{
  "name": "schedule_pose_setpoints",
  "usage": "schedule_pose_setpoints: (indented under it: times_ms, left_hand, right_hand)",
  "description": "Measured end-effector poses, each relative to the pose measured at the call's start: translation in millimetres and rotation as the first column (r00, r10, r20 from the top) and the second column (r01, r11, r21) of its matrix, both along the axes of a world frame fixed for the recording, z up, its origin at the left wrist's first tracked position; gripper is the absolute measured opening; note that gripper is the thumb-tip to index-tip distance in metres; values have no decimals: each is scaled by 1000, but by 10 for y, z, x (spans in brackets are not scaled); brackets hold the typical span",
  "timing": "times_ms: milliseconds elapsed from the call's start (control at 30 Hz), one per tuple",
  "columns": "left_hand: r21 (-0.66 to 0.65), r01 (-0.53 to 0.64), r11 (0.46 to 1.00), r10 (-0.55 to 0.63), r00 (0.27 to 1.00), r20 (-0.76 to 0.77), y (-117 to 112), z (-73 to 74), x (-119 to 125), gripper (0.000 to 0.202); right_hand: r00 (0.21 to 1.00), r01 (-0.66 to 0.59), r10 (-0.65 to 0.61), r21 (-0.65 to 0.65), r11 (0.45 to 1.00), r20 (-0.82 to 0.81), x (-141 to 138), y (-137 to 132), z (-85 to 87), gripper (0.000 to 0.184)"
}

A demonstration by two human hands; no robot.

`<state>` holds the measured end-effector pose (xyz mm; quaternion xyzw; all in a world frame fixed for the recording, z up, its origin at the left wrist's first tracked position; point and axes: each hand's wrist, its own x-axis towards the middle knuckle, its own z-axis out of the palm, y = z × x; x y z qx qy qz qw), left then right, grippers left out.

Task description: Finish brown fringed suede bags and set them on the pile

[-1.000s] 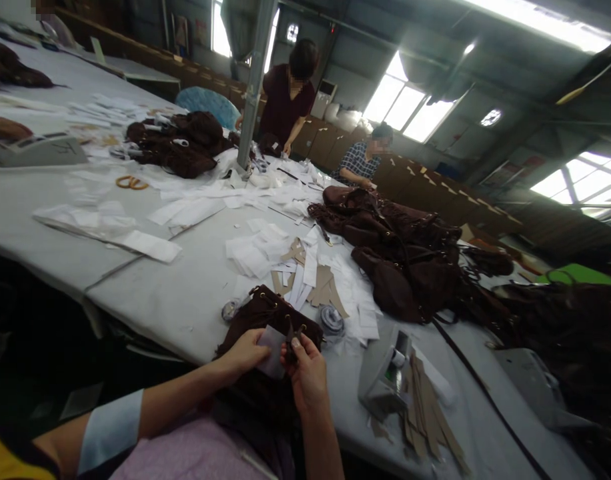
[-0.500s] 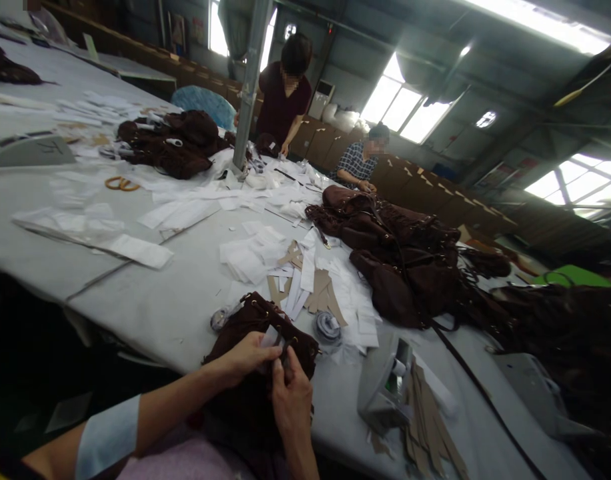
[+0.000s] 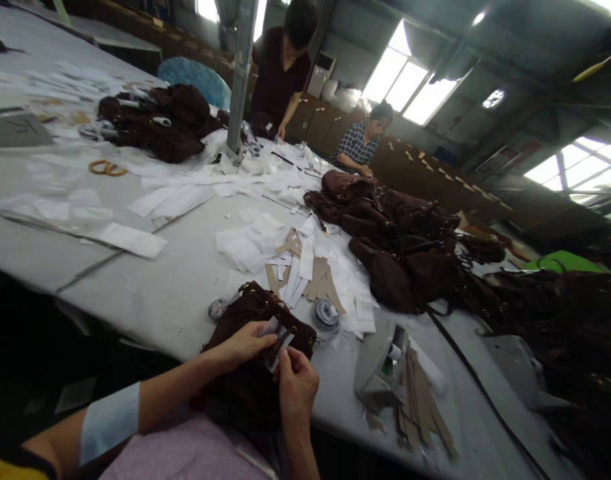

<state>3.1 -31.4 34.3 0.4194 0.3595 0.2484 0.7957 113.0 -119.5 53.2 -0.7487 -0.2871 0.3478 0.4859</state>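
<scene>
A dark brown suede bag (image 3: pixel 250 313) lies at the near edge of the grey table (image 3: pixel 175 293), partly hanging over my lap. My left hand (image 3: pixel 243 345) pinches a small pale paper piece (image 3: pixel 274 333) against the bag's top. Just right of it, my right hand (image 3: pixel 296 381) is closed too, with its fingertips on the same paper piece and a dark strap end. A roll of tape (image 3: pixel 326 313) sits just beyond the bag, and another small roll (image 3: pixel 217 309) lies at its left.
White paper slips and tan card strips (image 3: pixel 305 270) litter the table middle. Piles of brown fringed bags (image 3: pixel 400 253) lie to the right, and more brown bags (image 3: pixel 155 123) far left. A grey dispenser (image 3: pixel 378 363) stands right of my hands. Two people work across the table by a metal post (image 3: pixel 238 80).
My view has tilted down a little. The pale paper piece has been folded smaller between my fingers, and both hands stay close together on the bag's top.
</scene>
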Motion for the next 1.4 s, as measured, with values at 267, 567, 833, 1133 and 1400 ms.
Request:
schedule_pose_setpoints:
  times_ms: [267,567,833,1133,1400]
  left_hand:
    - [24,-86,996,86,996,-24,-133,-44,-26,39]
    - [-123,-108,986,112,993,25,-71,28,66,35]
    - [494,-170,852,329,909,-254,-219,54,64,9]
    - [434,-147,889,248,950,-188,-278,-18,24,12]
    - [512,-105,852,257,937,-235,-331,-11,0,10]
  right_hand:
    - [892,-71,65,-2,997,448,-51,-104,-59,26]
    - [930,-32,24,16,999,366,66,-17,54,29]
    - [773,-150,137,-32,988,620,22,5,6,23]
    - [839,-151,174,-86,985,515,56,31,15,22]
    - [799,-177,186,-71,982,572,-21,16,-51,23]
